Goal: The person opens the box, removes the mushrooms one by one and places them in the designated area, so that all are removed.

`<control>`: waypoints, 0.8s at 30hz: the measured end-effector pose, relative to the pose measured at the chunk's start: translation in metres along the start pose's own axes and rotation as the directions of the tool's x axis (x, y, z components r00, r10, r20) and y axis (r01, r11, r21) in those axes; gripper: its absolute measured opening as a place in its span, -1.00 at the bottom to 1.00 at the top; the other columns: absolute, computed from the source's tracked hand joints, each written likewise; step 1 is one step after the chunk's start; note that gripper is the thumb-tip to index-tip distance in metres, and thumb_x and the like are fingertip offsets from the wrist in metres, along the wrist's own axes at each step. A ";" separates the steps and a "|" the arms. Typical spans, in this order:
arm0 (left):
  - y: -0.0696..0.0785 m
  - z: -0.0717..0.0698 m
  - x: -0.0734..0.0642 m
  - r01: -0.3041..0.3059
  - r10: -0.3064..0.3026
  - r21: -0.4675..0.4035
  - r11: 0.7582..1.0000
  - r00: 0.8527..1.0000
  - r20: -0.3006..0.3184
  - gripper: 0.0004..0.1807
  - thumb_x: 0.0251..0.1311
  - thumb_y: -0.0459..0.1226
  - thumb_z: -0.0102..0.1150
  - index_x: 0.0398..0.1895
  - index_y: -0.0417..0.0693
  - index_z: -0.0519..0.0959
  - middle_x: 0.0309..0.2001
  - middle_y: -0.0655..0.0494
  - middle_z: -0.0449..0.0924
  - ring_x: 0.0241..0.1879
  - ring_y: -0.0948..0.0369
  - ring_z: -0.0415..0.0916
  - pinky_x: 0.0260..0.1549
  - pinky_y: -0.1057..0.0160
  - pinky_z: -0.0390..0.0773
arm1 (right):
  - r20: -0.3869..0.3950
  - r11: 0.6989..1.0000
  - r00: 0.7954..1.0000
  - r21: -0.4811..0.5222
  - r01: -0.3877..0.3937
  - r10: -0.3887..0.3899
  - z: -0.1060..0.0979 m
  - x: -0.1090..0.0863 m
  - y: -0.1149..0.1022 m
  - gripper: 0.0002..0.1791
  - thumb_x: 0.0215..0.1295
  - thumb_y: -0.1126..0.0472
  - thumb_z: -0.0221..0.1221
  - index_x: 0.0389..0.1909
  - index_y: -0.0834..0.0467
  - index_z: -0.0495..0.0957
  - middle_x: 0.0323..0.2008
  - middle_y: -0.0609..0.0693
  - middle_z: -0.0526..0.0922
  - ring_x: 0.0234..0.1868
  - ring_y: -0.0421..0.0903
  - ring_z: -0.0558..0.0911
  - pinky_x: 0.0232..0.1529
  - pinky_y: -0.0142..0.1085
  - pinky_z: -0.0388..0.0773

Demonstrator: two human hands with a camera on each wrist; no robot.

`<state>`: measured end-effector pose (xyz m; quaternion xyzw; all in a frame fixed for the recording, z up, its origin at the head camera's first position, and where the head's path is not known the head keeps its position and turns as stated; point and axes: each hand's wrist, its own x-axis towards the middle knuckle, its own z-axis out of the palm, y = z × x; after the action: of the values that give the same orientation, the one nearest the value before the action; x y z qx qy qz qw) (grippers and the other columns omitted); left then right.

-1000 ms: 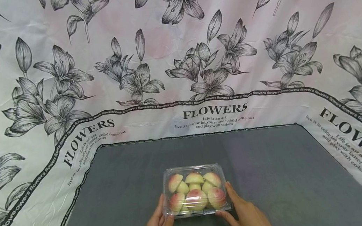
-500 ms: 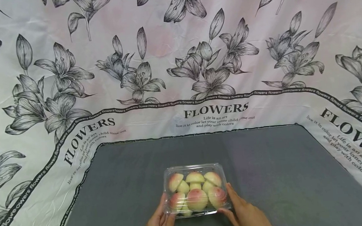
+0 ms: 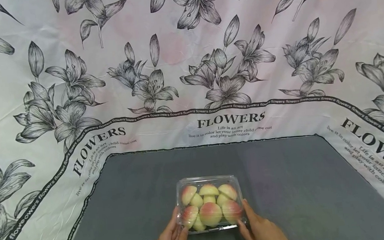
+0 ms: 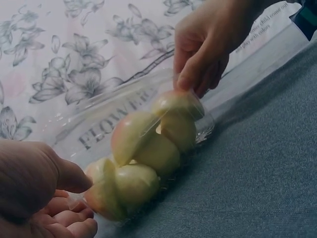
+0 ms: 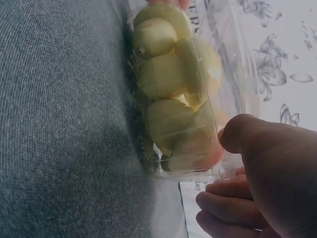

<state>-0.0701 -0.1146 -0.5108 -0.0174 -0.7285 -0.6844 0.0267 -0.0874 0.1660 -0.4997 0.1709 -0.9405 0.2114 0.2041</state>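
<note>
A clear plastic clamshell box point(image 3: 207, 178) holds several mushroom-shaped pieces point(image 3: 211, 214), pale yellow with reddish tops. My left hand point(image 3: 170, 236) grips its near left corner, thumb along the front edge. On the near right corner, my right hand point(image 3: 261, 228) pinches it between thumb and fingers. In the left wrist view the left thumb point(image 4: 74, 176) presses the box end with the fingers curled below. From the right wrist the right thumb point(image 5: 242, 135) shows against the lid, with the other fingers behind the box end. The lid looks closed.
The box is over a grey cloth-covered table point(image 3: 133, 187), close to its surface. A white curtain point(image 3: 188, 60) printed with black lilies and lettering surrounds the table at the back and both sides.
The head view has shifted slightly. The box's near edge shows a little lower, and the right thumb sits slightly higher on its front corner. Both hands keep hold of the box.
</note>
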 end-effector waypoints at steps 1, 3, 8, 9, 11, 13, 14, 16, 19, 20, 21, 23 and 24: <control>0.000 0.000 0.000 0.001 -0.001 -0.003 1.000 1.000 0.001 -0.20 0.44 -0.33 0.30 0.57 -0.51 0.15 0.45 -0.59 0.20 0.39 -0.38 0.28 0.23 0.28 0.57 | -0.007 1.000 1.000 0.006 0.005 -0.005 0.000 -0.001 0.000 -0.30 0.20 0.18 0.49 0.32 0.36 0.53 -0.57 -0.10 0.60 -0.70 -0.41 0.28 -0.74 -0.30 0.41; 0.001 0.000 0.000 0.000 0.000 -0.013 1.000 1.000 0.005 -0.20 0.43 -0.36 0.29 0.57 -0.52 0.14 0.45 -0.60 0.20 0.39 -0.38 0.26 0.22 0.31 0.56 | -0.038 0.999 0.999 -0.003 0.034 -0.034 0.001 -0.001 0.001 -0.30 0.19 0.18 0.50 0.31 0.37 0.54 -0.54 -0.05 0.65 -0.70 -0.39 0.35 -0.73 -0.30 0.45; 0.001 -0.002 0.000 0.009 -0.008 -0.027 1.000 1.000 0.027 -0.20 0.42 -0.39 0.28 0.57 -0.54 0.11 0.44 -0.62 0.19 0.40 -0.37 0.22 0.21 0.36 0.54 | -0.063 0.998 0.997 -0.047 0.031 -0.034 0.000 -0.001 0.000 -0.32 0.21 0.15 0.49 0.31 0.35 0.57 -0.34 0.15 0.79 -0.65 -0.14 0.64 -0.68 -0.20 0.58; 0.000 -0.001 0.000 0.011 -0.010 -0.031 0.999 0.999 0.033 -0.19 0.42 -0.38 0.28 0.57 -0.54 0.10 0.44 -0.62 0.19 0.40 -0.38 0.22 0.21 0.33 0.55 | -0.051 0.999 0.999 -0.051 0.013 -0.016 -0.001 -0.002 0.000 -0.33 0.23 0.14 0.48 0.31 0.33 0.57 -0.30 0.17 0.80 -0.63 -0.08 0.67 -0.66 -0.18 0.60; 0.000 -0.002 0.001 0.025 -0.024 -0.039 0.999 0.999 0.042 -0.17 0.43 -0.35 0.29 0.58 -0.54 0.09 0.45 -0.61 0.17 0.42 -0.38 0.22 0.23 0.30 0.56 | -0.021 0.998 0.999 -0.054 -0.025 0.024 -0.003 -0.002 -0.002 -0.34 0.27 0.12 0.46 0.33 0.31 0.57 -0.25 0.19 0.81 -0.58 -0.01 0.71 -0.62 -0.13 0.64; 0.000 -0.003 0.001 0.039 -0.037 -0.042 0.998 0.998 0.045 -0.15 0.43 -0.32 0.31 0.58 -0.55 0.09 0.47 -0.60 0.16 0.43 -0.39 0.23 0.23 0.25 0.59 | -0.001 0.998 0.999 -0.055 -0.042 0.042 -0.004 -0.002 -0.004 -0.35 0.30 0.12 0.45 0.35 0.30 0.56 -0.19 0.20 0.82 -0.53 0.03 0.75 -0.59 -0.09 0.67; 0.000 -0.003 0.001 0.044 -0.042 -0.046 0.998 0.998 0.047 -0.15 0.43 -0.32 0.31 0.57 -0.55 0.09 0.48 -0.59 0.15 0.43 -0.38 0.22 0.24 0.23 0.59 | 0.003 0.998 0.999 -0.054 -0.044 0.044 -0.004 -0.002 -0.004 -0.35 0.31 0.12 0.45 0.35 0.30 0.56 -0.14 0.21 0.82 -0.49 0.06 0.77 -0.55 -0.07 0.70; 0.000 -0.004 0.001 0.056 -0.053 -0.051 0.997 0.997 0.050 -0.15 0.43 -0.31 0.31 0.58 -0.55 0.09 0.49 -0.57 0.13 0.44 -0.38 0.21 0.24 0.21 0.59 | 0.004 0.998 0.999 -0.049 -0.042 0.043 -0.004 -0.001 -0.005 -0.35 0.33 0.12 0.43 0.37 0.30 0.55 -0.02 0.22 0.80 -0.39 0.09 0.81 -0.45 -0.04 0.76; 0.000 -0.005 0.001 0.065 -0.062 -0.050 0.997 0.996 0.059 -0.15 0.44 -0.32 0.30 0.58 -0.54 0.08 0.49 -0.58 0.12 0.45 -0.38 0.21 0.24 0.23 0.59 | -0.003 0.999 1.000 -0.044 -0.030 0.030 -0.004 -0.002 -0.004 -0.36 0.35 0.12 0.42 0.38 0.30 0.55 0.15 0.20 0.75 -0.20 0.13 0.83 -0.29 0.00 0.81; 0.001 -0.005 0.001 0.066 -0.063 -0.050 0.997 0.996 0.063 -0.16 0.44 -0.32 0.29 0.58 -0.54 0.07 0.49 -0.58 0.12 0.45 -0.38 0.20 0.24 0.23 0.59 | -0.005 0.999 1.000 -0.042 -0.028 0.028 -0.004 -0.001 -0.004 -0.37 0.36 0.13 0.41 0.38 0.29 0.55 0.20 0.19 0.72 -0.14 0.14 0.83 -0.23 0.01 0.82; 0.001 -0.004 0.001 0.066 -0.063 -0.046 0.997 0.996 0.064 -0.16 0.44 -0.32 0.30 0.58 -0.53 0.08 0.49 -0.58 0.13 0.44 -0.38 0.21 0.23 0.25 0.60 | -0.009 0.999 1.000 -0.043 -0.022 0.022 -0.003 -0.001 -0.004 -0.37 0.36 0.13 0.41 0.38 0.29 0.56 0.23 0.18 0.71 -0.10 0.14 0.82 -0.20 0.01 0.82; 0.001 -0.004 0.001 0.062 -0.060 -0.043 0.997 0.996 0.061 -0.16 0.43 -0.32 0.31 0.58 -0.53 0.09 0.48 -0.58 0.14 0.44 -0.38 0.23 0.21 0.27 0.60 | -0.016 0.999 1.000 -0.044 -0.015 0.014 -0.003 -0.001 -0.003 -0.38 0.36 0.14 0.41 0.38 0.29 0.56 0.25 0.18 0.69 -0.05 0.15 0.81 -0.20 0.02 0.82; 0.001 -0.003 0.001 0.059 -0.056 -0.040 0.997 0.997 0.058 -0.16 0.43 -0.32 0.31 0.58 -0.52 0.10 0.48 -0.58 0.15 0.43 -0.37 0.24 0.21 0.27 0.60 | -0.025 0.999 1.000 -0.048 -0.008 0.007 -0.003 -0.001 -0.003 -0.37 0.34 0.15 0.42 0.38 0.29 0.56 0.25 0.18 0.69 -0.06 0.15 0.82 -0.21 0.02 0.82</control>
<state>-0.0712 -0.1179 -0.5092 -0.0164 -0.7148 -0.6990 -0.0139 -0.0844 0.1651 -0.4962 0.1598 -0.9433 0.1916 0.2189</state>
